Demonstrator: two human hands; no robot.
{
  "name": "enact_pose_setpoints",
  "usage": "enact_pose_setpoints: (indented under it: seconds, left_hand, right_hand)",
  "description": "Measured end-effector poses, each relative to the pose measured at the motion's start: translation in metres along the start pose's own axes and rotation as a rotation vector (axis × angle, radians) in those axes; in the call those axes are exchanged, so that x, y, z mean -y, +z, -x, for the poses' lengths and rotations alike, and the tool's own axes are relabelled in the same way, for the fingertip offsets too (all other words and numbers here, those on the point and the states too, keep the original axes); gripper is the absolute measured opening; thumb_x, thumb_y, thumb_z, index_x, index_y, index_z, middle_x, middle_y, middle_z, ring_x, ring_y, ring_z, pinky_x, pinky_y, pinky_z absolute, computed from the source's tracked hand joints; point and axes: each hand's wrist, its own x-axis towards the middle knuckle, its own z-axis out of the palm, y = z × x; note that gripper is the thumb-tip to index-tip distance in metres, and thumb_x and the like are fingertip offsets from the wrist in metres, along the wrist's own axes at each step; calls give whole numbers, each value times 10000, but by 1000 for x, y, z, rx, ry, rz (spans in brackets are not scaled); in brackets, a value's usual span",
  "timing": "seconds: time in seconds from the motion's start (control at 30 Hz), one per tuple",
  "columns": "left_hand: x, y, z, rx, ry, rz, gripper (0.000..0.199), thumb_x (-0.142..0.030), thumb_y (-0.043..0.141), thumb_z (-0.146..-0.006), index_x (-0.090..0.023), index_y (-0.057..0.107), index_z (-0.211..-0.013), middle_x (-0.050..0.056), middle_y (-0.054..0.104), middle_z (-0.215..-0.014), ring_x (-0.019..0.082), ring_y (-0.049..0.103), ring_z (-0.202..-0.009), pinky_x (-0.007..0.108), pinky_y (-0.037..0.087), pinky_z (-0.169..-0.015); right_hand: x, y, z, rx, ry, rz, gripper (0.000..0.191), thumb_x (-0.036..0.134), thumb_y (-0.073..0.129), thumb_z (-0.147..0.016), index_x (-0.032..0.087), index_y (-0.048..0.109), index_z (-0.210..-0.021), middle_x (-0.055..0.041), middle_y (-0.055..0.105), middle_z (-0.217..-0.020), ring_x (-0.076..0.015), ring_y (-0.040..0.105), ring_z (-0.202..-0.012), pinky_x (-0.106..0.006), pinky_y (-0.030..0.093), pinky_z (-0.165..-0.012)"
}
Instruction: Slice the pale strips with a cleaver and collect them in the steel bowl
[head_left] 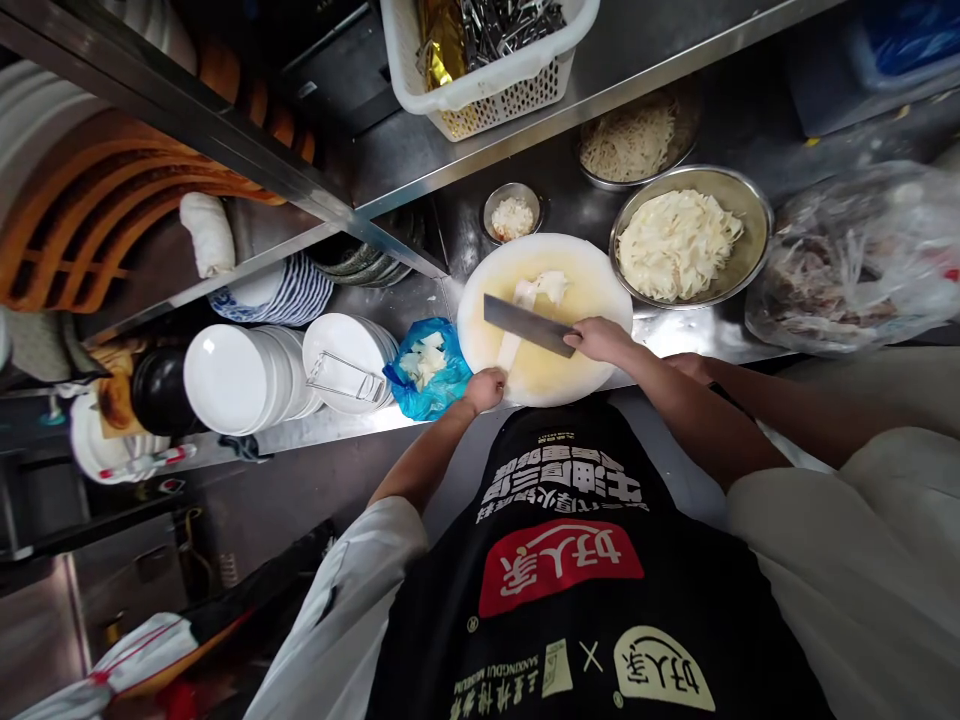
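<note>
On the round white cutting board (546, 385), yellowed in the middle, lies a long pale strip of food (508, 348). My left hand (486, 389) is closed at the board's near left edge, with its fingers on the strip's near end. A cleaver (525, 324) with a broad grey blade is gripped by its handle in my right hand (598, 340). Its blade lies across the strip, pointing left; I cannot tell whether it touches the board. Past the blade is a small pile of cut white pieces (553, 286). The exact kind of food is unclear.
A blue bag (431, 392) of pale pieces and stacked white plates (229, 380) stand left. Steel bowls of pale shreds (679, 245) and a clear bag (862, 260) stand right. A shelf with a white basket (495, 85) overhangs behind. Another person's hand (691, 367) is close at right.
</note>
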Motion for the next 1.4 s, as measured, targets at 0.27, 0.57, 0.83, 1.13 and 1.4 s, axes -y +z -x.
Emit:
enact_pose_setpoints:
  seconds: [0.27,0.57,0.83,1.13,1.4]
  left_hand:
    - [-1,-3,-1,21,-7,-5,171,-67,520,-719,-181,646,-732,71,651,-852,202,587,-848,307,468,-770]
    - [0,-2,-1,16,-26,14,189,-74,509,-721,-184,660,-749,68,665,-881,204,598,-874,309,471,-790]
    - [-1,-2,-1,-9,-37,31,192,-58,509,-693,-187,648,-723,61,649,-844,200,600,-844,309,469,-767]
    - [1,1,0,-32,-28,44,169,-69,514,-697,-187,634,-707,64,650,-846,201,598,-837,308,461,-759]
    - [-7,-14,6,-51,-121,269,178,-71,484,-696,-174,629,-701,25,649,-786,168,578,-756,272,442,-703]
  right_hand:
    - [-24,-29,-32,-18,99,16,402,535,557,-938,181,739,-993,-138,720,-1033,-266,660,-931,-307,456,-764]
    - [-24,-77,-52,-209,177,98,427,467,527,-953,119,712,-1117,-180,702,-1140,-285,638,-1041,-338,479,-885]
    - [-4,-41,-16,-127,89,47,407,504,491,-971,172,723,-1015,-138,728,-1005,-258,653,-916,-287,461,-749]
    - [-23,-43,-35,-131,220,0,394,491,528,-953,161,725,-1040,-149,731,-1028,-259,661,-921,-289,465,-738]
    - [-17,-54,-12,-316,200,63,401,437,469,-974,125,713,-1037,-195,713,-1043,-290,650,-957,-318,453,-794]
